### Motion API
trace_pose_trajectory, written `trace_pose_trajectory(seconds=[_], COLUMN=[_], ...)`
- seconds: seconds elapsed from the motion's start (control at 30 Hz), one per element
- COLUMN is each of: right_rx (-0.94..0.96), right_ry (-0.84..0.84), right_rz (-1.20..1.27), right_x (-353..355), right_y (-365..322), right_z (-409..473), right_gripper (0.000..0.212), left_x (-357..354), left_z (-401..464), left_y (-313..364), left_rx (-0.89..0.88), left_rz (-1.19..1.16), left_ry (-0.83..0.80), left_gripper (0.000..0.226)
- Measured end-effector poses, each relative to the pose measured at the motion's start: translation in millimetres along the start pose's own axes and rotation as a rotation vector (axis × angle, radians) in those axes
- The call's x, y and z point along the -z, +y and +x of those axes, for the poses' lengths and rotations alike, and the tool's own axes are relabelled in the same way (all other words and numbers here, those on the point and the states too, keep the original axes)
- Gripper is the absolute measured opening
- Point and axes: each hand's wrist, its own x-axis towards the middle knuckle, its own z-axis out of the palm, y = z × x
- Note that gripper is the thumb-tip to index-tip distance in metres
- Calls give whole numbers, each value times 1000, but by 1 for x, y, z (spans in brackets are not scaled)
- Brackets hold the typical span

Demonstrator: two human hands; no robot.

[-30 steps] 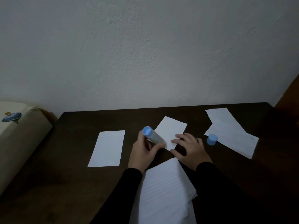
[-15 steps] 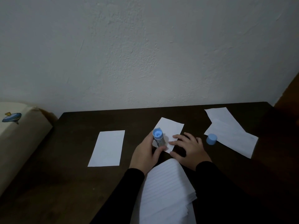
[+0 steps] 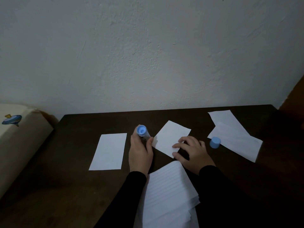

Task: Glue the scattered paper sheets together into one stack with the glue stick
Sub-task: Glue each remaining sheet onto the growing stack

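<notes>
My left hand [image 3: 139, 150] grips the glue stick [image 3: 142, 132], whose blue end points up towards the camera, just left of a small white sheet [image 3: 171, 137]. My right hand [image 3: 190, 150] presses that sheet's near corner flat with straight fingers. The blue cap [image 3: 215, 142] stands on the table right of my right hand. Another white sheet [image 3: 109, 151] lies to the left. Two overlapping sheets [image 3: 235, 137] lie at the right. A stack of lined paper [image 3: 167, 195] sits between my forearms at the near edge.
The dark wooden table [image 3: 65, 178] meets a white wall at the back. A cream cushioned object with a blue print [image 3: 14, 129] stands beside the table's left edge. Brown wood [image 3: 294, 99] shows at the far right.
My left hand has drawn the glue stick leftwards off the middle sheet and tipped it upright. My right hand stays pressed on the sheet's near corner.
</notes>
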Motion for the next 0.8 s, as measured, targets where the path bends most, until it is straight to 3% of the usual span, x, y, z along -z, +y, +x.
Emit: trace_pose_trajectory(seconds=[0.17,0.3,0.37,0.5,0.67,0.73,0.8], right_rx=[35,-174,-186,-60,-254,-204,-92], right_ry=[212,2,2,258,58,54,157], right_rz=[11,-138,-145,-155,-161,-113,-59], right_x=[-7,-7,-7,-9,-4,-4,-4], right_y=[5,2,2,3,0,-1,-2], right_z=[-1,7,8,-3,5,3,-2], right_gripper=[30,50,51,57,51,44,34], left_x=[-1,-1,-1,0,2,2,2], left_z=[4,1,0,0,-2,-2,-2], left_y=[-7,-7,-6,-3,-3,-2,-2], left_rx=[116,72,54,50,31,24,14], left_rz=[-80,-50,-33,-31,-25,-22,-17], left_ry=[58,38,23,14,5,-3,-9], left_gripper=[55,55,56,57,57,58,59])
